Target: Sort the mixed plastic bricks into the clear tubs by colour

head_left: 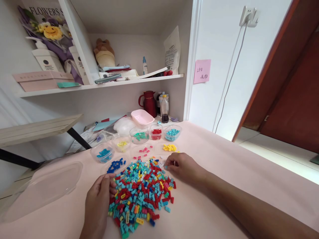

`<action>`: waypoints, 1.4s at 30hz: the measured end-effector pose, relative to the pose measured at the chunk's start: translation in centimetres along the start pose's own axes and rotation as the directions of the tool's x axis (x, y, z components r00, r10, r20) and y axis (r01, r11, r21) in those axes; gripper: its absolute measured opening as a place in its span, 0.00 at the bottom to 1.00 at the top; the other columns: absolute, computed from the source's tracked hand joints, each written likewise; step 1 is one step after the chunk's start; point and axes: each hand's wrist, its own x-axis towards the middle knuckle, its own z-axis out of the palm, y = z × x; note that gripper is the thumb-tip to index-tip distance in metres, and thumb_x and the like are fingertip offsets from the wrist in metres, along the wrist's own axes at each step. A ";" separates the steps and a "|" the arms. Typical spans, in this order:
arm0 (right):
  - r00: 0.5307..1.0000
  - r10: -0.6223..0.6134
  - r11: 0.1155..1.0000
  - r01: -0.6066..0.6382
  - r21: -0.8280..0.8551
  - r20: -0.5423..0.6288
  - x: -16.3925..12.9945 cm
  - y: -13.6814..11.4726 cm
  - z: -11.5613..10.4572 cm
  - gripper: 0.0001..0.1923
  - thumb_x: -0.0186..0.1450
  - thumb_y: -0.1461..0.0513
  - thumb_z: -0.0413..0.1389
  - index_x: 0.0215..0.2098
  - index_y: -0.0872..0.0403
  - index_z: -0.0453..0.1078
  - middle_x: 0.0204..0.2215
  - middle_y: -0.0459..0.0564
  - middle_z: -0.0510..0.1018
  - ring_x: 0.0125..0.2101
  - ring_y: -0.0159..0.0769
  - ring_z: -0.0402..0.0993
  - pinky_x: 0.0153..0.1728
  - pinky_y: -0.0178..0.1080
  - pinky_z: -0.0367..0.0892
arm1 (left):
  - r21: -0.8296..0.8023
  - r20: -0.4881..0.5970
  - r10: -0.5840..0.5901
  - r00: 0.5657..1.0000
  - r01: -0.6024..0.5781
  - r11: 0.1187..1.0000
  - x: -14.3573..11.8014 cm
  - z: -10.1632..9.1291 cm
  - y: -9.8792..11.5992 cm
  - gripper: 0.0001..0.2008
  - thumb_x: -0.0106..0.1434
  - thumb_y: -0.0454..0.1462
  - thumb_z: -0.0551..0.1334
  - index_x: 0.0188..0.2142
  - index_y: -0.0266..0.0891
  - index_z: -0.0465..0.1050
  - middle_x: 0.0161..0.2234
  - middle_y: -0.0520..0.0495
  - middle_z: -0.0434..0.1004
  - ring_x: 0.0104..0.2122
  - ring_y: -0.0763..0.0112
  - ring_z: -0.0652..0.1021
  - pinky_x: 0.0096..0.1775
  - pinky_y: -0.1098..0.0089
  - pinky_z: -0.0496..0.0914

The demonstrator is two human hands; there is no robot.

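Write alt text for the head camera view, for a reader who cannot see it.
Two bare hands rest at a heap of small mixed-colour bricks on a pale pink table: the left hand at its left edge, the right hand pinching at its upper right edge. Behind the heap, small clear cups hold bricks sorted by colour, below a cluttered shelf.
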 end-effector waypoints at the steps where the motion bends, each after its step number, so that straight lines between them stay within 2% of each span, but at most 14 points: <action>1: 1.000 -0.001 1.000 0.001 -0.009 0.011 0.0 0.1 0.0 0.08 0.57 0.60 0.56 0.34 0.49 0.75 0.32 0.47 0.78 0.31 0.35 0.70 0.30 0.35 0.61 | 0.001 0.001 -0.002 1.000 0.002 1.000 0.0 0.0 0.0 0.17 0.54 0.49 0.58 0.34 0.40 0.73 0.23 0.54 0.70 0.23 0.70 0.70 0.26 0.70 0.64; 11: 0.998 -0.035 0.996 0.038 -0.075 0.045 -0.2 0.2 -0.1 0.10 0.56 0.64 0.55 0.34 0.47 0.76 0.34 0.45 0.78 0.32 0.34 0.71 0.31 0.34 0.61 | -0.008 -0.001 0.013 1.000 -0.013 1.000 -0.1 0.1 0.2 0.18 0.54 0.50 0.58 0.34 0.39 0.73 0.23 0.54 0.70 0.23 0.70 0.70 0.25 0.70 0.64; 16: 0.996 -0.038 0.995 0.045 -0.085 0.074 -0.2 0.1 -0.3 0.09 0.55 0.65 0.54 0.31 0.48 0.75 0.33 0.45 0.78 0.31 0.33 0.71 0.30 0.33 0.60 | -0.003 -0.002 0.011 1.000 -0.011 1.000 -0.1 0.0 0.1 0.18 0.53 0.50 0.58 0.34 0.39 0.73 0.23 0.54 0.70 0.23 0.70 0.70 0.25 0.70 0.64; 30: 0.998 -0.033 0.998 0.035 -0.044 0.046 -0.4 0.0 -0.1 0.09 0.53 0.66 0.53 0.30 0.50 0.71 0.31 0.44 0.77 0.28 0.31 0.68 0.26 0.32 0.57 | 0.005 0.011 0.013 1.000 -0.013 1.000 0.0 -0.1 -0.1 0.16 0.55 0.48 0.58 0.35 0.40 0.73 0.23 0.54 0.70 0.23 0.71 0.70 0.26 0.71 0.64; 42: 0.997 -0.021 0.996 0.026 -0.081 0.072 -0.3 0.0 -0.1 0.10 0.55 0.65 0.54 0.33 0.48 0.74 0.34 0.44 0.77 0.31 0.32 0.70 0.29 0.32 0.59 | 0.008 0.012 0.013 1.000 -0.013 1.000 0.2 0.0 -0.4 0.17 0.56 0.49 0.57 0.36 0.40 0.72 0.24 0.55 0.70 0.23 0.72 0.70 0.25 0.71 0.64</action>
